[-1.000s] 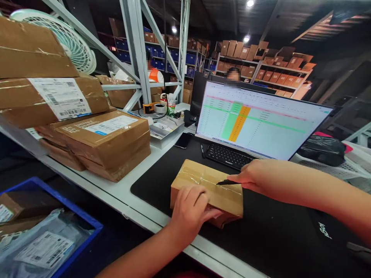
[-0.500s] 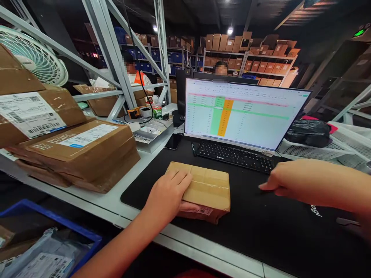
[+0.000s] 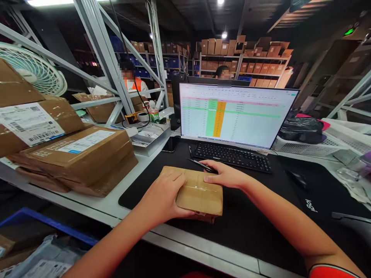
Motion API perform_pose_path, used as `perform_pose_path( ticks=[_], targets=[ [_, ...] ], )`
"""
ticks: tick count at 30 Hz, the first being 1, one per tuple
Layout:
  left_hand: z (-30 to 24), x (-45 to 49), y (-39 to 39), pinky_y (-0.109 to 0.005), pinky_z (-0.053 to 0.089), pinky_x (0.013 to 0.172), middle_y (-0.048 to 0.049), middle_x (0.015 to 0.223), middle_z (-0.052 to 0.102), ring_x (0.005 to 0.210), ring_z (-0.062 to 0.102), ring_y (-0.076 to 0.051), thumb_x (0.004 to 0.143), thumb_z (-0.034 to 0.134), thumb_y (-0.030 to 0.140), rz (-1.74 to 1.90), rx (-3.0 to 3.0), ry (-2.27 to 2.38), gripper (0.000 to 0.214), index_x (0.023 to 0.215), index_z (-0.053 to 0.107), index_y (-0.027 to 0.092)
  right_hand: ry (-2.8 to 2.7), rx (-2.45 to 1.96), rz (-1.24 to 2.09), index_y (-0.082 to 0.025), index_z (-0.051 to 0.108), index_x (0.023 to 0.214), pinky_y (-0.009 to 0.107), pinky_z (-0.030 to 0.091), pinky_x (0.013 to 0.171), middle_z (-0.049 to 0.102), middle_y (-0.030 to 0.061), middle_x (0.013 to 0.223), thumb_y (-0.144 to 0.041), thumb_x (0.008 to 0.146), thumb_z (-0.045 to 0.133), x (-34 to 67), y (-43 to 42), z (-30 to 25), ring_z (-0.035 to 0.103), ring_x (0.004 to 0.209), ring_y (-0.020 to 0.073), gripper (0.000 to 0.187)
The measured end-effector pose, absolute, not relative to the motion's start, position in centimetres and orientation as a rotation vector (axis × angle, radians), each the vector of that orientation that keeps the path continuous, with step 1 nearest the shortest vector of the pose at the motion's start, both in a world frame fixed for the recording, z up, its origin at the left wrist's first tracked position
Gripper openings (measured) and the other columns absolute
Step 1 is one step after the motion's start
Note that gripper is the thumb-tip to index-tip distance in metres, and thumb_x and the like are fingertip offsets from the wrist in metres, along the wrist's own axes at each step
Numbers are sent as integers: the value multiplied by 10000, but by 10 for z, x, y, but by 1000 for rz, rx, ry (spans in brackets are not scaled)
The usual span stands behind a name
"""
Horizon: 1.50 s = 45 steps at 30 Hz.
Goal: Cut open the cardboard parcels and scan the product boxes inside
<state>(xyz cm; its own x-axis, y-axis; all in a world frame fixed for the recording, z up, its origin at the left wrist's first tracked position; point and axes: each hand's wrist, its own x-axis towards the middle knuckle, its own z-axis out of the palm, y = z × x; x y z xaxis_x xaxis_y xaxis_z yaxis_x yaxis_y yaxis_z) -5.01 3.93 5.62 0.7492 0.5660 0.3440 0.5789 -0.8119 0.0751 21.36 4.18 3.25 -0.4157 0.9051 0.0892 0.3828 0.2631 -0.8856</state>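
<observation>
Carton (image 3: 199,195) sitting on the black mat (image 3: 249,220) | left hand (image 3: 165,193) clasping its left end, seemingly to steady it | right hand (image 3: 222,173) curled round slim black tool (image 3: 198,163), thumb on carton, likely bracing

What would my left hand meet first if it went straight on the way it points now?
Probably the dark pen-like tool in your right hand, near the far edge of the box, with the keyboard beyond. Depth is unclear, so your left hand might pass over or under it.
</observation>
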Motion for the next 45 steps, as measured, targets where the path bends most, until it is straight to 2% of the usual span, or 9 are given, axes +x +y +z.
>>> perform_pose_path(
  ticks=[10, 17, 22, 27, 29, 31, 33, 38, 45],
  targets=[
    [49, -45, 41, -386, 458, 627, -47, 704, 626, 680, 585, -240, 590, 675, 883, -742, -2537, -684, 693, 706, 560, 210, -1691, -1052, 1236, -189, 530, 1339, 325, 456, 873, 563, 16, 1023, -583, 802, 724, 214, 39, 17, 524, 921, 163, 694],
    [-5, -69, 28, -320, 448, 663, -22, 721, 706, 672, 600, -174, 972, 484, 159, -1179, -1981, -321, 252, 790, 642, 229, -1545, -1086, 1206, -200, 545, 1301, 336, 448, 903, 578, 19, 1036, -558, 762, 753, 217, 44, 5, 540, 959, 175, 679],
    [-40, -77, 8, -415, 460, 999, -179, 1104, 723, 1125, 633, -305, 1002, 401, 598, -977, -2132, -478, 606, 1274, 647, 116, -1510, -1093, 1140, -191, 535, 1318, 317, 445, 856, 562, 8, 988, -540, 758, 733, 216, 47, 0, 533, 900, 157, 689],
    [26, -76, -1, -410, 470, 903, -142, 1041, 739, 955, 650, -253, 1010, 213, 647, -734, -2567, -527, 720, 1019, 743, 160, -1521, -1103, 1036, -201, 528, 1331, 326, 447, 855, 579, -1, 940, -494, 765, 715, 208, 41, -1, 545, 871, 159, 664],
    [65, -63, 16, -364, 477, 824, -76, 902, 740, 862, 648, -215, 1051, 363, 478, -435, -2793, -704, 502, 855, 731, 197, -1565, -1128, 933, -214, 549, 1315, 334, 455, 869, 609, 1, 941, -477, 773, 711, 204, 38, -1, 565, 884, 169, 624],
    [91, -44, 44, -382, 479, 916, -112, 1119, 732, 1052, 650, -265, 939, 610, 515, -210, -2868, -830, 386, 1107, 704, 181, -1606, -1182, 751, -204, 564, 1304, 349, 466, 884, 648, 21, 975, -475, 813, 670, 204, 36, 0, 593, 916, 189, 571],
    [100, -26, 73, -400, 466, 992, -166, 1356, 640, 1226, 601, -316, 829, 713, 600, 17, -2947, -789, 716, 1376, 561, 164, -1600, -1244, 553, -178, 567, 1301, 373, 469, 911, 675, 69, 1071, -474, 896, 565, 212, 33, 2, 613, 988, 214, 501],
    [83, -8, 101, -377, 505, 977, -149, 1347, 663, 1187, 662, -296, 993, 499, 517, 199, -2918, -673, 533, 1401, 538, 176, -1699, -1265, 322, -199, 647, 1234, 373, 457, 962, 698, 93, 1196, -407, 1003, 442, 260, -7, 4, 630, 1099, 229, 372],
    [62, -17, 97, -336, 548, 765, -126, 1030, 761, 888, 742, -255, 1052, 373, 421, -144, -2814, -595, 418, 1088, 694, 157, -2295, -1379, -568, -262, 552, 1415, 301, 343, 630, 676, 41, 901, -150, 980, 429, 282, -61, -21, 572, 724, 163, 465]
  ],
)
